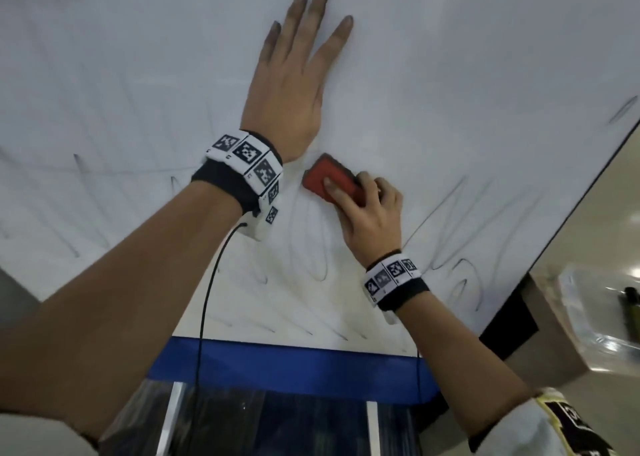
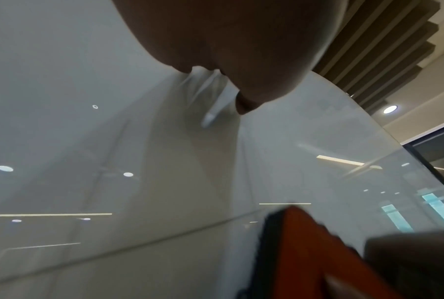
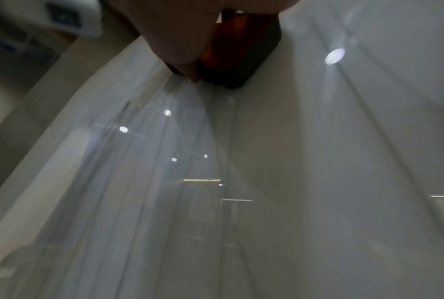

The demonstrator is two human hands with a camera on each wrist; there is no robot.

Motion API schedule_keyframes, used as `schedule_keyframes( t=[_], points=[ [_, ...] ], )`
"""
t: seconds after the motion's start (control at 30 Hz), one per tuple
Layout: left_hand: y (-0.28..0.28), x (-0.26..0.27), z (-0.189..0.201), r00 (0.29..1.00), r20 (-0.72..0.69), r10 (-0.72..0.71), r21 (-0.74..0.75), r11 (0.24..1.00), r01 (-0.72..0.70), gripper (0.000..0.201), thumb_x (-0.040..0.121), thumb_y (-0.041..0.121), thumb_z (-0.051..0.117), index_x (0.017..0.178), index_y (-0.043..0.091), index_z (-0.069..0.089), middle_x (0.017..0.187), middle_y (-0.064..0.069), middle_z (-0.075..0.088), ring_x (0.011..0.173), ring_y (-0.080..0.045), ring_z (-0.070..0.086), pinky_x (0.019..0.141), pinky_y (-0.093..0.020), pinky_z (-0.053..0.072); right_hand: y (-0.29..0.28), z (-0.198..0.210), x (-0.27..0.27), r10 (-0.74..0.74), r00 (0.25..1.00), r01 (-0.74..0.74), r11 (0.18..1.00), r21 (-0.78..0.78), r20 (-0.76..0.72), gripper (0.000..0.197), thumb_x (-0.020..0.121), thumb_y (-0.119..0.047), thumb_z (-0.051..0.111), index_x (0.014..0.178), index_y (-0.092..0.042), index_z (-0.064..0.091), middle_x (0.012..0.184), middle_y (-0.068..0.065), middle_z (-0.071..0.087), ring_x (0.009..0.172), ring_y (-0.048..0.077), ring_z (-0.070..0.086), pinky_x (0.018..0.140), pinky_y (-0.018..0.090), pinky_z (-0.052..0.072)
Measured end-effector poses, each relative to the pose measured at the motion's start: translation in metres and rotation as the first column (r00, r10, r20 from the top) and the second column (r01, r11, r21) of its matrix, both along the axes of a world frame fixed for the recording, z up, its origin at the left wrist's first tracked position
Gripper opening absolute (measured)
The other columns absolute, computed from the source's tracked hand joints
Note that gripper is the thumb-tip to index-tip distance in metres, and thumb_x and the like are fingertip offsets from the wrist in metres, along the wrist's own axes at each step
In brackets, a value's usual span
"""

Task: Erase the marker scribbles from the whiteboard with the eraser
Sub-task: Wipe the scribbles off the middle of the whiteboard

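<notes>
A large whiteboard (image 1: pixel 450 57) fills the head view, with faint dark marker scribbles (image 1: pixel 450 220) across its lower half. My left hand (image 1: pixel 294 75) lies flat on the board with straight, spread fingers, above the centre. Just below its wrist, my right hand (image 1: pixel 367 213) grips a red eraser (image 1: pixel 329 180) with a black felt underside and presses it on the board. The eraser (image 2: pixel 305 252) shows at the bottom of the left wrist view. In the right wrist view the eraser (image 3: pixel 231 52) sits under my fingers at the top.
A blue strip (image 1: pixel 294 365) runs along the board's lower edge. The board's dark right edge (image 1: pixel 571 213) slants down to a beige block (image 1: pixel 554 334). A black cable (image 1: pixel 207 300) hangs from my left wristband. Ceiling lights reflect in the glossy board (image 3: pixel 334 56).
</notes>
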State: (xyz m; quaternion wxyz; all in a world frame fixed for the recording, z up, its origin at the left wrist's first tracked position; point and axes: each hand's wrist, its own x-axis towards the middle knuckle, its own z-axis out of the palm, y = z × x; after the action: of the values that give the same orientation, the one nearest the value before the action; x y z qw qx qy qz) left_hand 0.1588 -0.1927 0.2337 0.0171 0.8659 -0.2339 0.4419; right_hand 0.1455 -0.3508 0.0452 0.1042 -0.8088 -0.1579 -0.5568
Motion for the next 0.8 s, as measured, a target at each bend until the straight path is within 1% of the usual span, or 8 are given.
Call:
schedule_keyframes(
  t=[0.13,0.27,0.37,0.53,0.6,0.63,0.7,0.8],
  points=[
    [0.025,-0.001,0.004,0.999,-0.024,-0.045,0.073,0.996,0.047,0.069,0.096,0.01,0.043,0.16,0.024,0.021,0.169,-0.011,0.008,0.157,-0.031,0.006,0.128,-0.05,0.011,-0.018,0.044,0.0,-0.009,0.998,0.014,0.996,-0.085,0.056,0.038,0.089,-0.017,0.075,0.125,-0.03,0.073,0.121,0.017,0.063,0.102,0.035,0.051,0.087,0.046,0.043],
    [0.032,0.002,0.003,0.998,0.024,-0.052,0.058,0.997,0.051,0.06,0.101,0.024,0.042,0.158,0.025,0.026,0.169,-0.009,0.011,0.157,-0.031,0.01,0.126,-0.053,0.013,-0.059,0.134,0.008,-0.145,0.977,0.085,0.939,0.333,0.158,0.042,0.092,-0.024,0.069,0.133,-0.03,0.068,0.126,0.016,0.058,0.109,0.037,0.052,0.098,0.042,0.04],
    [0.016,0.002,-0.002,0.998,0.041,-0.057,-0.048,0.997,0.059,0.056,0.101,0.031,0.045,0.156,0.024,0.033,0.168,-0.01,0.015,0.156,-0.033,0.014,0.126,-0.054,0.014,-0.052,0.141,0.009,-0.173,0.976,0.084,0.861,0.501,0.134,0.045,0.092,-0.023,0.07,0.137,-0.027,0.066,0.127,0.015,0.055,0.11,0.036,0.051,0.1,0.042,0.041],
    [-0.009,0.001,-0.007,0.999,0.035,0.0,-0.165,0.986,0.006,0.059,0.102,0.046,0.044,0.157,0.028,0.031,0.167,-0.013,0.015,0.155,-0.037,0.012,0.124,-0.059,0.014,-0.07,0.087,-0.003,-0.121,0.989,0.119,0.993,0.025,0.089,0.038,0.096,-0.021,0.067,0.134,-0.027,0.068,0.126,0.019,0.059,0.109,0.039,0.051,0.096,0.051,0.043],
    [-0.021,0.001,-0.007,0.999,0.028,0.027,-0.217,0.976,-0.02,0.061,0.102,0.053,0.041,0.158,0.032,0.027,0.168,-0.013,0.013,0.155,-0.038,0.01,0.123,-0.062,0.012,-0.109,0.097,-0.006,-0.174,0.98,0.166,0.982,0.085,0.093,0.04,0.095,-0.02,0.066,0.135,-0.025,0.065,0.127,0.021,0.057,0.11,0.039,0.05,0.096,0.051,0.043],
    [-0.029,0.001,-0.006,0.999,0.021,0.036,-0.246,0.969,-0.03,0.063,0.101,0.057,0.04,0.158,0.034,0.026,0.168,-0.013,0.01,0.155,-0.039,0.008,0.123,-0.063,0.011,-0.13,0.105,-0.008,-0.216,0.973,0.194,0.954,0.227,0.077,0.044,0.093,-0.02,0.066,0.137,-0.022,0.062,0.127,0.023,0.055,0.11,0.04,0.051,0.097,0.049,0.042],
    [-0.045,-0.002,-0.006,0.999,0.001,0.043,-0.311,0.95,-0.041,0.067,0.1,0.065,0.038,0.158,0.035,0.024,0.169,-0.013,0.007,0.155,-0.043,0.004,0.122,-0.066,0.009,-0.175,0.128,-0.011,-0.307,0.95,0.233,0.807,0.543,0.049,0.053,0.09,-0.025,0.067,0.142,-0.018,0.057,0.128,0.024,0.053,0.111,0.042,0.051,0.099,0.043,0.039],
    [-0.069,-0.005,-0.006,0.998,-0.04,0.054,-0.398,0.915,-0.065,0.077,0.096,0.074,0.035,0.159,0.032,0.022,0.169,-0.016,0.002,0.154,-0.047,-0.001,0.121,-0.067,0.007,-0.211,0.153,-0.009,-0.349,0.937,0.232,0.556,0.798,-0.029,0.064,0.087,-0.026,0.065,0.148,-0.014,0.05,0.13,0.022,0.051,0.115,0.043,0.051,0.104,0.039,0.034]
  ],
)
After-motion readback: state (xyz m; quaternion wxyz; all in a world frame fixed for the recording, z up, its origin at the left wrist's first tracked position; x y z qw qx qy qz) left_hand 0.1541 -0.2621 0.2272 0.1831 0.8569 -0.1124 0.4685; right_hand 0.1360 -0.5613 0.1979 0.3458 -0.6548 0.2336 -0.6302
